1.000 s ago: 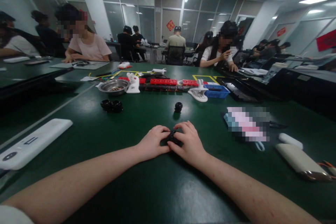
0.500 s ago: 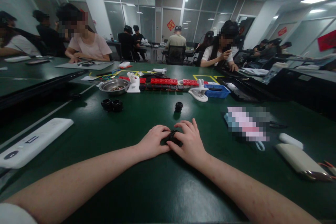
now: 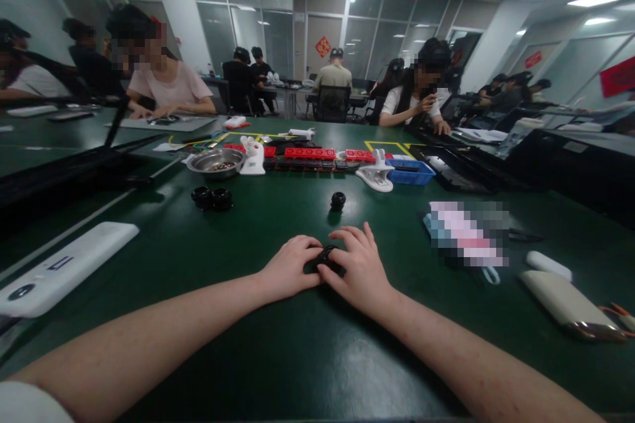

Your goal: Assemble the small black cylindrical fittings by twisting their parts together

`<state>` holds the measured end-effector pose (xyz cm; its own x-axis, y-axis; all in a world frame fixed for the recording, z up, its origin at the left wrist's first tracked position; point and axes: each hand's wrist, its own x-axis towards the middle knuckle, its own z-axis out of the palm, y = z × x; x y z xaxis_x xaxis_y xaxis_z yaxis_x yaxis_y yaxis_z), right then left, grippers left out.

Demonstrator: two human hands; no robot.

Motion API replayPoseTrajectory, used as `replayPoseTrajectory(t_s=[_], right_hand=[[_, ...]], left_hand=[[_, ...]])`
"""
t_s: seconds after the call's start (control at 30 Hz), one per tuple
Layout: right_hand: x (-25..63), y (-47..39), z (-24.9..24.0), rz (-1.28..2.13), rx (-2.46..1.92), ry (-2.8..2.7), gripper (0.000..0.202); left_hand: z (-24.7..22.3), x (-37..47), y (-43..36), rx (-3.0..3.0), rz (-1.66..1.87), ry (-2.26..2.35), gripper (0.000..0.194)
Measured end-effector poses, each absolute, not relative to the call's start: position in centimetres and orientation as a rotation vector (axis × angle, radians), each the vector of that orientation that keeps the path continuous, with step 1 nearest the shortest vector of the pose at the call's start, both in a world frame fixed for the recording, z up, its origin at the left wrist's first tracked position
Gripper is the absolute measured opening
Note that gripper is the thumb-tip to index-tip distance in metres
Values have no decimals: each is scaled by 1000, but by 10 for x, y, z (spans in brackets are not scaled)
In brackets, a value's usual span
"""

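Between my two hands a small round black part rests low over the green table. My left hand has its fingers closed on the part's left side. My right hand pinches it from the right with thumb and index finger, its other fingers raised and spread. A similar black part stands just beyond my hands. Farther left, two more black parts sit side by side.
A metal bowl, white clamps, red blocks and a blue tray line the back. A white device lies left; a beige case and a pouch lie right. People sit beyond.
At the left, a black bar has risen above the dark frame. My hands and the black part between them have hardly moved.
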<state>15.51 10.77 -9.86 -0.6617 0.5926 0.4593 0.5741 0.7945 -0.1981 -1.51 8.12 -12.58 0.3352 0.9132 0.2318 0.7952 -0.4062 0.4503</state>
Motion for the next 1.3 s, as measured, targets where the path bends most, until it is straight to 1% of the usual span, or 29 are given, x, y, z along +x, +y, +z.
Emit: replayPoseTrajectory(t_s=[0.07, 0.17, 0.23, 0.33, 0.5, 0.6, 0.7, 0.83, 0.93, 1.03, 1.13, 1.2, 1.3], right_hand=[[158, 109, -98, 94, -840, -2525, 10], [161, 108, -95, 131, -831, -2565, 17], [160, 108, -94, 111, -841, -2551, 17], [157, 107, -96, 46, -855, -2507, 24], [155, 106, -100, 38, -828, -2532, 11], [158, 105, -96, 81, -831, -2565, 15], [159, 106, -93, 66, -857, -2527, 16], [156, 108, -95, -16, -876, -2445, 26], [155, 108, -97, -37, -838, -2434, 18], [158, 107, -94, 20, -799, -2497, 10], [161, 106, -89, 74, -818, -2541, 15], [160, 106, -88, 68, -843, -2522, 12], [157, 107, -91, 31, -870, -2477, 22]], left_hand=[[-125, -15, 81, 2346, 674, 1537, 32], [-126, -15, 82, 2347, 688, 1534, 35], [-127, -15, 82, 2356, 677, 1532, 35], [-128, -16, 83, 2364, 648, 1532, 34], [-125, -14, 81, 2356, 664, 1537, 29], [-124, -14, 81, 2346, 673, 1532, 31], [-126, -15, 81, 2343, 666, 1535, 31], [-128, -16, 82, 2341, 662, 1532, 32], [-127, -15, 82, 2336, 688, 1539, 31], [-126, -14, 81, 2346, 691, 1532, 31], [-126, -14, 81, 2354, 678, 1526, 32], [-126, -15, 82, 2362, 657, 1529, 31], [-127, -16, 82, 2355, 642, 1537, 31]])
